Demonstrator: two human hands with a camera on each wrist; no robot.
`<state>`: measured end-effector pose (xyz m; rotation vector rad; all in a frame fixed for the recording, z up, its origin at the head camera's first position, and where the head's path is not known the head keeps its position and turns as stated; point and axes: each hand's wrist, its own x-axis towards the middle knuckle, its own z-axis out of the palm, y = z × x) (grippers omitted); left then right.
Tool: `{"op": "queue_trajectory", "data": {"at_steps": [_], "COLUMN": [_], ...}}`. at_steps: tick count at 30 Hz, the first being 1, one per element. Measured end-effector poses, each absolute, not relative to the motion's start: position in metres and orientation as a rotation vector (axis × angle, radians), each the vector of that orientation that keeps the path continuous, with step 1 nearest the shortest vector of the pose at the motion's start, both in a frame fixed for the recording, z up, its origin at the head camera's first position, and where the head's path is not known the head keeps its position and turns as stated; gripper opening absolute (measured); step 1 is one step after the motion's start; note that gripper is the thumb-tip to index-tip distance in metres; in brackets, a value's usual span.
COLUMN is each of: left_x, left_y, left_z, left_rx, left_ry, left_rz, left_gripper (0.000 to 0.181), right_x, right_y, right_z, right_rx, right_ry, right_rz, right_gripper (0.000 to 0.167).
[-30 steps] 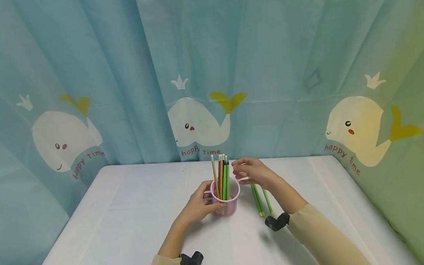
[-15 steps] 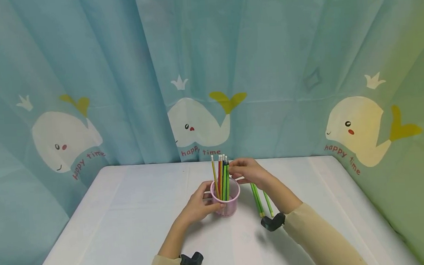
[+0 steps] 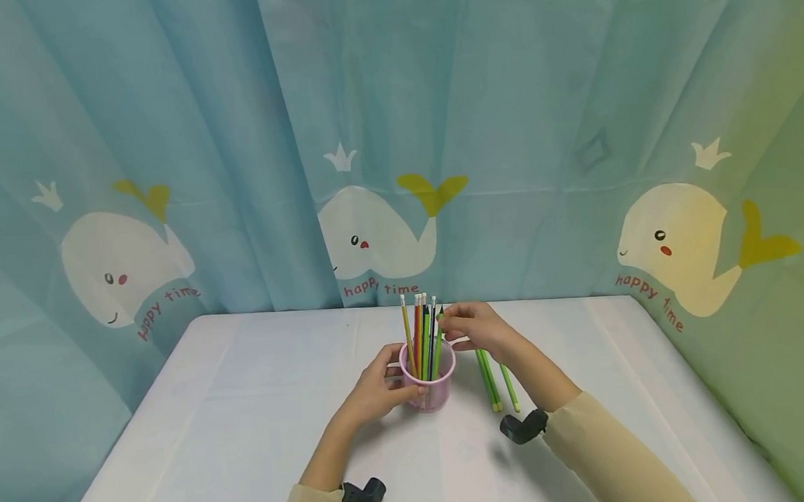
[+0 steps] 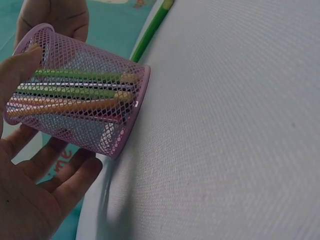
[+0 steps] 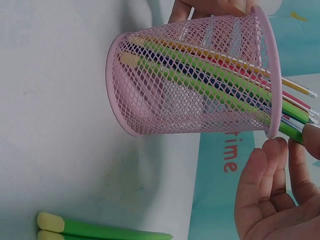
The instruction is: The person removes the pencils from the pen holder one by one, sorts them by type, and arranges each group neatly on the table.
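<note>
A pink mesh pen cup (image 3: 437, 398) stands on the white table, holding several upright pencils (image 3: 418, 335) in yellow, red, dark blue and green. My left hand (image 3: 372, 391) holds the cup from the left, its thumb on the near side and its fingers round the back. At the cup's right rim, my right hand (image 3: 482, 329) pinches the upper part of a green pencil (image 3: 439, 355) between thumb and forefinger. That pencil leans right, its lower end still inside the cup, as the right wrist view shows through the mesh (image 5: 150, 112). The other right fingers (image 5: 250, 172) are loosely bent.
To the right of the cup, several green pencils (image 3: 488, 385) with pale yellow ends lie on the table (image 3: 259, 416), partly under my right hand. Behind the table's far edge hangs a blue-green curtain (image 3: 526, 118) printed with whales.
My right hand moved left to the pencils in the cup and took hold of a green one, then shifted slightly right, tilting it away from the others. My left hand stayed on the cup.
</note>
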<state>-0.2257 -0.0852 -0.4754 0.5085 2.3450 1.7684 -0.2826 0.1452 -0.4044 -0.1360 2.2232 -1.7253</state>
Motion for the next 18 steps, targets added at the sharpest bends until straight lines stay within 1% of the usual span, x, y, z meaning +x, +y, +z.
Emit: {"op": "queue_trajectory", "data": {"at_steps": [6,10,18], "left_x": [-0.225,-0.225,-0.223], "left_y": [-0.085,-0.084,-0.084], "left_z": [-0.474,-0.474,-0.471], "left_rx": [0.509,0.500,0.516], "left_ry": [2.358,2.360,2.343], "left_rz": [1.757,1.762,1.796], "left_gripper": [0.073,0.074,0.074], "right_x": [-0.277,-0.275,-0.273], "right_y": [0.151,0.153,0.160], "right_z": [-0.400,-0.399,-0.397], "right_rx": [-0.197,-0.169,-0.142], "right_ry": [2.199,2.186,2.168], "right_rz": [-1.757,-1.769,-1.806], "right_gripper": [0.026,0.029,0.023]}}
